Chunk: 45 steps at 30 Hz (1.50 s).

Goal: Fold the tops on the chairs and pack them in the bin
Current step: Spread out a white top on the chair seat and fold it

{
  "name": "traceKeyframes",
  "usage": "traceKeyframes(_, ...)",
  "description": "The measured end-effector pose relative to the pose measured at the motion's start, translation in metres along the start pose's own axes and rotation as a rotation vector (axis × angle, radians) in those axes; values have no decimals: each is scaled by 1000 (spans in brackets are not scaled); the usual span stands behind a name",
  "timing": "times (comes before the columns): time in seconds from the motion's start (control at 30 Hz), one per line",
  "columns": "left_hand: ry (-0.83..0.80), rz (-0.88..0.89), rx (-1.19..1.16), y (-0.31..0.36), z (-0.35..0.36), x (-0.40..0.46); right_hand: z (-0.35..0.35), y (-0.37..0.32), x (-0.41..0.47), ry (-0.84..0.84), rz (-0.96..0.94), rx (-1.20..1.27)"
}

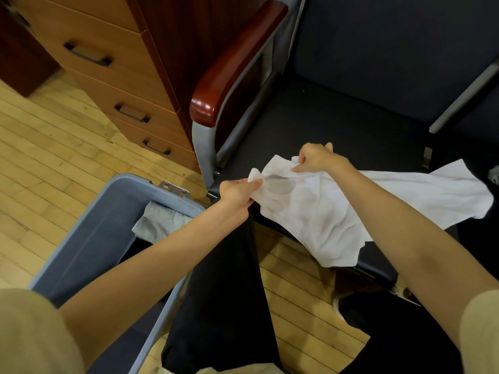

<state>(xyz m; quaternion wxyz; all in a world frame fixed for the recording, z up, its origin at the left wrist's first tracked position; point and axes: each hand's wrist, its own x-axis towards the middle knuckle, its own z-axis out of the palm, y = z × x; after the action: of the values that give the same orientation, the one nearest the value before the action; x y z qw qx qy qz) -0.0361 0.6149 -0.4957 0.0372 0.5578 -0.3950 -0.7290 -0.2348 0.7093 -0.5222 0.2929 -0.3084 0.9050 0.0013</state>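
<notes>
bin [89,238] cut off at bottom edge, grey top [159,221] inside partly hidden by arm

White top [337,211], blue-grey bin [89,238], grey folded top [159,221].

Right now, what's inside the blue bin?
A folded grey top lies inside the bin. The left arm and a dark trouser leg hide the rest.
</notes>
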Motion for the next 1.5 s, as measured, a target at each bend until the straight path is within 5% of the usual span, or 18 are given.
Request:
traceKeyframes(0.1, 12, 120, 77, 2, 0, -1, -13, 7, -18, -20, -26, 210)
traceKeyframes(0.33, -87, 341, 389, 14, -2, -27, -40, 25, -88, 150, -107, 1151)
traceKeyframes(0.43, -175, 367, 473, 16, 1, -45, -48, 38, -122, 141, -140, 1289)
traceKeyframes(0.53, -211, 434, 586, 13, 8, -60, -56, 55, -150, -82, -99, 1333)
traceKeyframes(0.67, -193, 692, 759, 7, 15, -74, -62, 64, -193, -158, -128, 1263)
traceKeyframes(0.77, -158, 971, 995, 12, 14, -81, -64, 65, -223, 52, -187, 1284)
traceKeyframes(0.9, -88, 1180, 1155, 23, 12, -92, -75, 66, -253, 550, -182, 1133)
traceKeyframes(1.1, -108, 1450, 800, 66, 40, -145, -110, 77, -284, 1077, -166, 722)
traceKeyframes(1.33, -120, 1563, 463, 125, 89, -210, -161, 85, -322, 1508, -177, 770)
traceKeyframes(1.5, -211, 1514, 221, 162, 125, -247, -208, 85, -337, 1588, -204, 867)
